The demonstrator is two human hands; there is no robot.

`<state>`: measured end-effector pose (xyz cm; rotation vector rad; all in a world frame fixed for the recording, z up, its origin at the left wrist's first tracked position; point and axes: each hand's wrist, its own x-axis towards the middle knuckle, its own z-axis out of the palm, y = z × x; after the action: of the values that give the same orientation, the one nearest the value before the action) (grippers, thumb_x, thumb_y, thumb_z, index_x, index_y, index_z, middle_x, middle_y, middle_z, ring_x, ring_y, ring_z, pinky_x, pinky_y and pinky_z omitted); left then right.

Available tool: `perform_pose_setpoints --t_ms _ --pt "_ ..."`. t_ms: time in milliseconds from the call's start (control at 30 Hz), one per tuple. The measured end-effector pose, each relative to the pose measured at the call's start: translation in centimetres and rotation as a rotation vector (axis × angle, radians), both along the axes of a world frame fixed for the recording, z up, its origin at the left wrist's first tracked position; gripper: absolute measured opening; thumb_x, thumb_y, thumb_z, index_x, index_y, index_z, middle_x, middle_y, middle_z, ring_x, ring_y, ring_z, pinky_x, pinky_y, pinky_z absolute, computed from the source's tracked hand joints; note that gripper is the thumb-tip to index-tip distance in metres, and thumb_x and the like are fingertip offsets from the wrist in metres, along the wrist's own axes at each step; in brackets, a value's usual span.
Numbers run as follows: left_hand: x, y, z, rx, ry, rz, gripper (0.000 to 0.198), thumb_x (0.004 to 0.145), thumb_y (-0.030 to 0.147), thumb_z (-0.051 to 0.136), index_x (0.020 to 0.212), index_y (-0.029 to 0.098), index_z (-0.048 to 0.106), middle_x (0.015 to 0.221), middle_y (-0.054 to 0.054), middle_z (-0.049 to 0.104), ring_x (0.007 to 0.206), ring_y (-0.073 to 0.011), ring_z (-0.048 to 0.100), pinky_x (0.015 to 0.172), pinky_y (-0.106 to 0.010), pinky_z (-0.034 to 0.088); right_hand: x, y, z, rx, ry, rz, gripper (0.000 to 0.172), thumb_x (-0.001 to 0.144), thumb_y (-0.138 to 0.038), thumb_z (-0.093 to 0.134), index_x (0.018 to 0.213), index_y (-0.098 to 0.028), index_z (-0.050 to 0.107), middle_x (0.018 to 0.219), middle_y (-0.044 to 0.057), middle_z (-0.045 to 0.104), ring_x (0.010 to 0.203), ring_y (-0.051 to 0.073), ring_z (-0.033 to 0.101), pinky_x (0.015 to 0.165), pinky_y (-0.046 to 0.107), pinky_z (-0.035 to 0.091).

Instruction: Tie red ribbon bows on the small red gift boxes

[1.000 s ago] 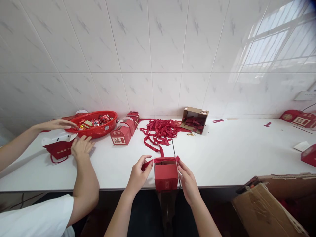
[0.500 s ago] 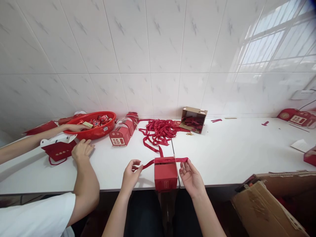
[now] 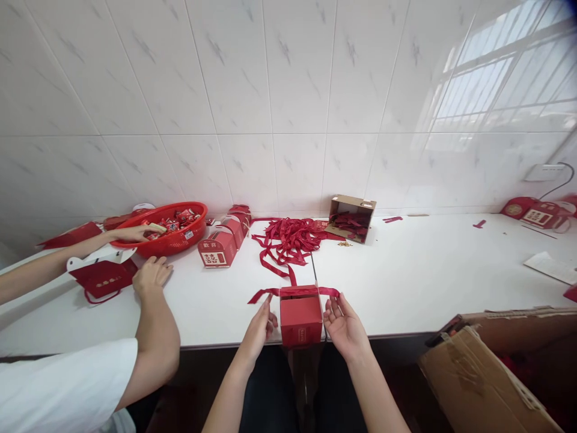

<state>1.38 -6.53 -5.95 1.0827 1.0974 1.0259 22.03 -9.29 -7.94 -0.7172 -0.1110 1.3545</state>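
A red gift box [image 3: 301, 319] stands at the table's front edge, between my hands. Red ribbon [image 3: 300, 291] runs across its top and sticks out on both sides. My right hand [image 3: 345, 328] pinches the ribbon's right end between thumb and forefinger, the other fingers loosely bent. Close by the box's left side, my left hand [image 3: 259, 331] has its fingertips at the ribbon, and the loose left end extends beyond them. Its grip is partly hidden. Behind the box lies a tangled heap of red ribbon [image 3: 293, 240], with one strand trailing toward the box.
Left, a co-worker's hand [image 3: 153, 275] rests beside an open red box [image 3: 101, 276]; another hand reaches into a red basket [image 3: 189, 236] of wrapped sweets. Finished-looking boxes [image 3: 219, 249] stand in a row. A small carton [image 3: 366, 222] holds ribbon pieces. A large cardboard box [image 3: 478, 373] sits front right.
My left hand has moved right, toward the box, leaving the ribbon's left end sticking out free. My right hand has stayed at the right end. The co-worker's hand has shifted slightly in the basket.
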Motion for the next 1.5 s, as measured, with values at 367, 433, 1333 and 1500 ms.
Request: perform_pose_setpoints --t_ms 367,433,1333,1500 --pt "1.4 0.6 0.6 -0.401 -1.115 0.283 0.028 0.095 0.014 0.035 0.093 0.012 0.063 0.067 -0.002 0.059 0.052 -0.0029 0.055 0.041 -0.008 0.045 0.1 0.1 -0.5 0.004 0.101 0.021 0.006 0.079 -0.027 0.063 0.076 -0.021 0.062 0.076 0.000 0.065 0.076 0.013 0.066 0.064 0.026 0.054" --pt "1.2 0.4 1.3 -0.381 -1.169 0.311 0.030 0.096 0.016 0.031 0.103 0.011 0.061 0.070 -0.004 0.061 0.059 -0.0040 0.059 0.046 -0.008 0.050 0.3 0.3 -0.9 0.043 0.040 -0.012 0.005 0.077 -0.025 0.064 0.076 -0.022 0.061 0.072 -0.001 0.064 0.075 0.013 0.066 0.064 0.027 0.055" --pt "-0.8 0.0 2.5 -0.345 -1.238 0.474 0.025 0.096 0.019 0.034 0.095 0.011 0.057 0.085 -0.007 0.061 0.077 -0.0090 0.065 0.059 -0.015 0.060 3.5 0.0 -1.3 0.068 -0.008 -0.279 0.005 0.076 -0.023 0.064 0.077 -0.021 0.059 0.076 0.000 0.066 0.076 0.013 0.066 0.069 0.028 0.058" --pt "-1.0 0.4 4.3 -0.233 -1.102 0.528 0.027 0.093 0.003 0.033 0.092 0.009 0.060 0.079 -0.005 0.062 0.076 -0.0071 0.065 0.062 -0.011 0.058 3.8 -0.3 0.5 0.079 0.082 -0.330 0.011 0.072 -0.018 0.069 0.080 -0.020 0.061 0.081 -0.003 0.067 0.075 0.008 0.064 0.070 0.021 0.055"
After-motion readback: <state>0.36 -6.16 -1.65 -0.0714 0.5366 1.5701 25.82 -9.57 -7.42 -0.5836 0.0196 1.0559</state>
